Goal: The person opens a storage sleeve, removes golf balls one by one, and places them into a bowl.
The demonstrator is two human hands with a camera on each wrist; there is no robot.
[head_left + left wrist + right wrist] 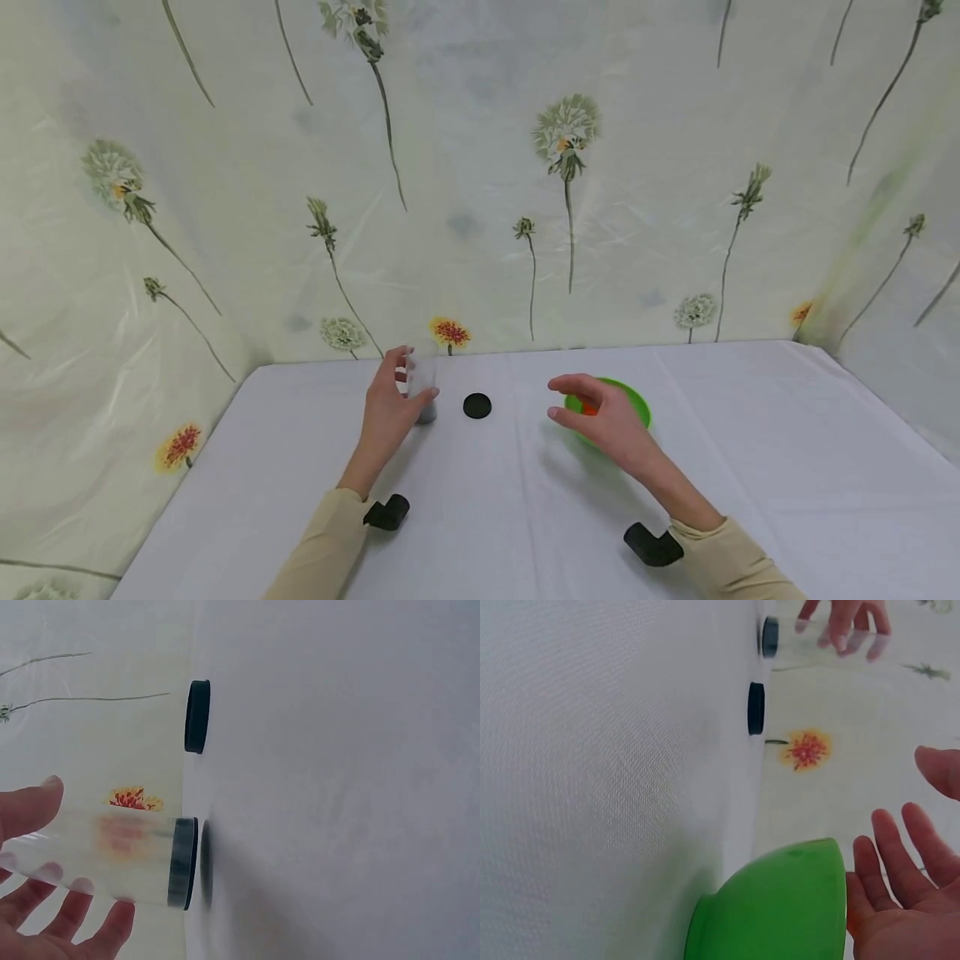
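My left hand [387, 408] grips a clear cylindrical jar [422, 379] with a dark bottom end, thumb on one side and fingers on the other. In the left wrist view the upright jar [142, 859] has its dark end close over the tablecloth, a shadow beside it. A round black lid [477, 406] lies flat to the right of the jar. Over the near-left part of a green bowl [640, 402] hovers my right hand [606, 419], thumb and fingers apart with nothing between them. Something orange [588, 409] shows inside the bowl, partly hidden by this hand.
A white cloth [510, 517] covers the table. Behind it and at both sides hangs a pale curtain [480, 167] printed with dandelions. Black camera mounts [388, 512] sit at the wrists, by the beige sleeves.
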